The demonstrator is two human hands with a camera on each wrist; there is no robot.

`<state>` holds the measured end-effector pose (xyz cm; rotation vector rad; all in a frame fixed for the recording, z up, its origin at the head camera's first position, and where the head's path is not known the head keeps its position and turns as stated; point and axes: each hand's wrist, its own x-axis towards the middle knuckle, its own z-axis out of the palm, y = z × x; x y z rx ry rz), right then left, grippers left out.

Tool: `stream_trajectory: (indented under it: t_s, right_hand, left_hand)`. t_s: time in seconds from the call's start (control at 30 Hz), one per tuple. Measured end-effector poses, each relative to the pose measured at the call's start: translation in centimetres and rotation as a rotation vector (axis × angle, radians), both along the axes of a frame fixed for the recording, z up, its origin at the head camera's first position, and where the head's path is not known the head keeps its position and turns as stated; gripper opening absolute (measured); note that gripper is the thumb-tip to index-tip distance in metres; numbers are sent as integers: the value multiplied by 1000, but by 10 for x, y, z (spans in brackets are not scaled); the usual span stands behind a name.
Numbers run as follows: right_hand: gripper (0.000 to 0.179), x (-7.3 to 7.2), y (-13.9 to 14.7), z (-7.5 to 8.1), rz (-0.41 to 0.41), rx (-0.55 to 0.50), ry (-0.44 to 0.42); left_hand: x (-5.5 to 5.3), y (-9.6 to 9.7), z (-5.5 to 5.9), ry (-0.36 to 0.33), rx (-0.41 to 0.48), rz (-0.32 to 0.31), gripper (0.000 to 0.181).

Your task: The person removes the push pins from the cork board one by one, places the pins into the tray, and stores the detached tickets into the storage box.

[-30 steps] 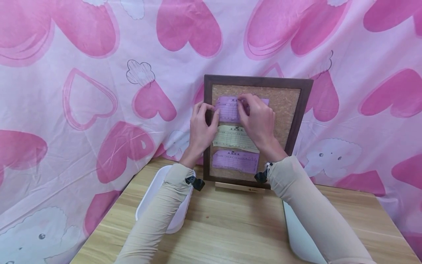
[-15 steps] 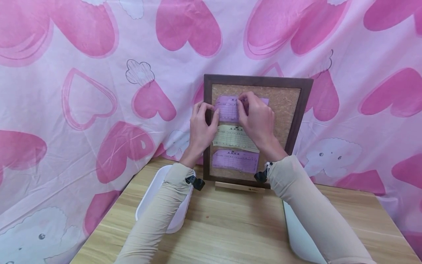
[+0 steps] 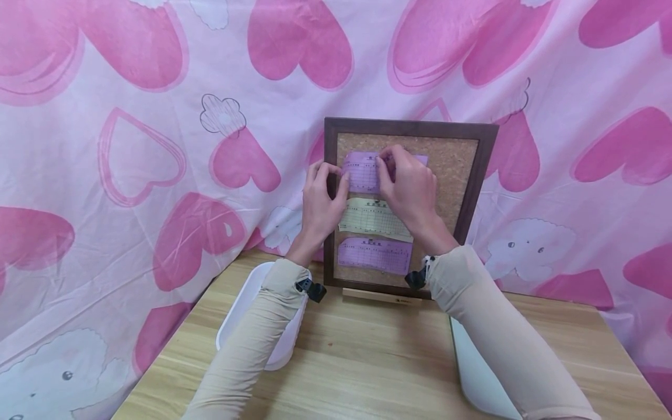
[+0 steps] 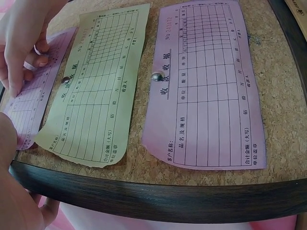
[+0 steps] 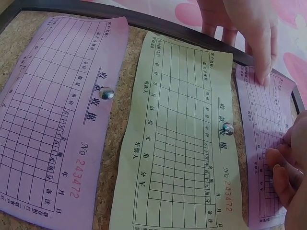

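Note:
A framed cork board (image 3: 451,169) stands upright with three receipt slips on it. On the top purple receipt (image 3: 359,175) my right hand (image 3: 412,189) has thumb and index fingertips together at the printed heading; they hide what they pinch. My left hand (image 3: 322,201) grips the board's left edge, a digit touching that receipt and other fingers past the frame (image 5: 120,14). Below are a yellow-green receipt (image 5: 177,139) with a round silver thumbtack (image 5: 228,129) at its heading, and a lower purple receipt (image 5: 57,115) with another silver thumbtack (image 5: 106,93).
A white plastic tray (image 3: 238,303) lies under the left forearm on the wooden table (image 3: 367,361). Beneath the right forearm is a pale flat board or tray (image 3: 480,367). The cork board rests on a wooden stand (image 3: 380,297), before a pink heart-print curtain (image 3: 299,41).

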<state>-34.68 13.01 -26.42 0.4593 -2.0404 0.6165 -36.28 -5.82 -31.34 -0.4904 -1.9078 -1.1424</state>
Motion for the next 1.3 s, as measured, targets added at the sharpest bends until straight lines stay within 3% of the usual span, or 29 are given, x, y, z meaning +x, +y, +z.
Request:
stream_trajectory:
  t_s: [0.8,1.13,1.3]
  right_hand:
    - [14,11,16,-6,108,-50,-125]
    - [18,22,32,-8,125,-119,-83]
    - [21,28,46,-11,120,-154,-52]
  left_hand:
    - [5,3,2,-9,14,16,19]
    - [7,-2,0,-17,34,17,19]
    - [8,-7,0,-30,72,-13,19]
